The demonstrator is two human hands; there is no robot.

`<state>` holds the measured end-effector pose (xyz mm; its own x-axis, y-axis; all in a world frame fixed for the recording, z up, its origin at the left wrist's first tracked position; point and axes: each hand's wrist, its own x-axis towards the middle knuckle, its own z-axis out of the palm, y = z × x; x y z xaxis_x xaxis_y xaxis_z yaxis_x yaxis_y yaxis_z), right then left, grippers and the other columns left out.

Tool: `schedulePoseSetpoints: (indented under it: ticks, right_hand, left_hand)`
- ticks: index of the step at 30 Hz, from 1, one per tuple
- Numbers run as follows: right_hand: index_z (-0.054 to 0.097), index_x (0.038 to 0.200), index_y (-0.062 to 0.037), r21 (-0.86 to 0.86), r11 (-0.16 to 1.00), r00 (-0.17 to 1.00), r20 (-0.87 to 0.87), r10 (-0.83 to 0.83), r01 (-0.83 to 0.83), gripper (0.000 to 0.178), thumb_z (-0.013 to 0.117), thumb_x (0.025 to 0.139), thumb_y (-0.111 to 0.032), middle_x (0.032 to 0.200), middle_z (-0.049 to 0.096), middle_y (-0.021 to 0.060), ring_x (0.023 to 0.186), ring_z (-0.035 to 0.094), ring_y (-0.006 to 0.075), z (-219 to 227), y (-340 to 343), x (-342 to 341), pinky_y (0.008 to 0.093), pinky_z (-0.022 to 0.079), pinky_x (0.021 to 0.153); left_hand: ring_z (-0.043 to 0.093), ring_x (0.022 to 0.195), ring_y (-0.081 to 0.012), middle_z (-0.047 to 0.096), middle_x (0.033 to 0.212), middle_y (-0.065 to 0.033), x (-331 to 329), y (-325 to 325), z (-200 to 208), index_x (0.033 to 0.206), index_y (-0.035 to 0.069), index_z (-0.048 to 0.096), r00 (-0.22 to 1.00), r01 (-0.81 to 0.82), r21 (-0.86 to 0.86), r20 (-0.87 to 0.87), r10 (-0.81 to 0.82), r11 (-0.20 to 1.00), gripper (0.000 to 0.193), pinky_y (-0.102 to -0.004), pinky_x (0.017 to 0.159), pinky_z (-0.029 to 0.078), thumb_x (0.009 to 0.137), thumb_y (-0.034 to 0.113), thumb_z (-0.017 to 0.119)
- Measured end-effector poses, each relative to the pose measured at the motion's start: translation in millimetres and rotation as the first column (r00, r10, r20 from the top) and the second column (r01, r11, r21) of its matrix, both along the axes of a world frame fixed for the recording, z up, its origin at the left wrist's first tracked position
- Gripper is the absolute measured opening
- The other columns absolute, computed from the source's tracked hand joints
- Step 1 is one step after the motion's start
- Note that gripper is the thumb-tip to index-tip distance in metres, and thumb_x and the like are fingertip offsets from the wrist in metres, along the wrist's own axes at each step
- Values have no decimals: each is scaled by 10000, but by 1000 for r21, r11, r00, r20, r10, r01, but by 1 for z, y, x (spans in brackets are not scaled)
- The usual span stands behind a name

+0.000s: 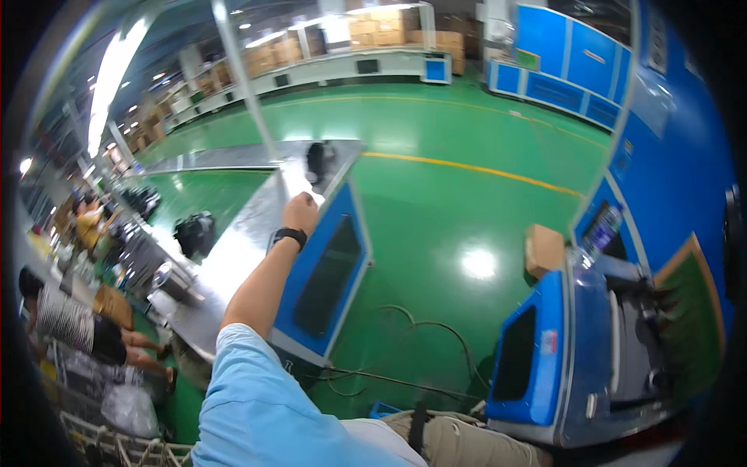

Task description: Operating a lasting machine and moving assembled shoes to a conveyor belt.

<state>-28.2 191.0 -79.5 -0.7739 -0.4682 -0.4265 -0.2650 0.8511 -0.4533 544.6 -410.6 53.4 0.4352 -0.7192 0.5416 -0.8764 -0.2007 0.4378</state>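
Note:
My left hand [301, 214], with a black band on its wrist, reaches forward over the right edge of a shiny metal-topped bench [233, 257]. Its fingers are curled closed. Whatever they may hold is hidden. Just beyond the hand, a small black object [317, 162] sits at the far end of the bench top; its kind is too blurred to tell. My right hand is out of view.
A blue machine [533, 350] stands at the right, with a cardboard box [543, 251] behind it. Cables [405, 381] trail across the green floor. At the left are a black bundle [194, 233] and a person in a striped top [66, 315]. A slim post [245, 78] rises behind the bench.

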Motion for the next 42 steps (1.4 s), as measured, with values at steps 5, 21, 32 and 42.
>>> schedulePoseSetpoints:
  ticks: [5, 21, 32, 42]
  right_hand:
    - [582, 1349, -67, -114, 959, 966, 28, -257, 259, 428, 513, 1032, -345, 1279, 630, 174, 1151, 596, 357, -32, 21, -8, 435, 484, 988]
    - [529, 1394, -31, 9, 767, 707, 380, -596, 642, 574, 528, 990, -439, 1418, 535, 197, 1312, 489, 367, -1, 4, -24, 459, 377, 1090]
    - [376, 1503, -100, -383, 825, 872, 424, -243, 416, 593, 581, 1001, -340, 1327, 594, 117, 1141, 611, 336, 36, -55, -79, 436, 526, 916]
    - [36, 1578, -47, -910, 10, 907, 412, -88, 414, 1017, 738, 847, -132, 1468, 373, 147, 1306, 429, 260, 109, -123, -41, 383, 334, 1102]
  left_hand:
    - [669, 840, -347, 692, 914, -161, -324, -31, -5, 974, 33, 685, 477, 841, 231, 111, -872, 490, 173, -420, 750, 532, 872, 151, 612]
    - [582, 1196, -397, 602, 1272, -280, -1091, 74, -107, 1331, -53, 462, 59, 959, 269, -504, -862, -91, 804, -408, 1018, 457, 754, 410, 776]
    - [659, 872, -185, 669, 1018, -109, -784, 89, -12, 1251, -70, 528, -236, 948, -103, -861, -451, -300, 542, -318, 774, 541, 780, 89, 743]
    - [641, 1060, -262, 667, 1177, -140, -587, 312, 15, 1175, 21, 627, -482, 701, -303, -868, -117, -645, 432, -366, 875, 532, 825, 242, 750]
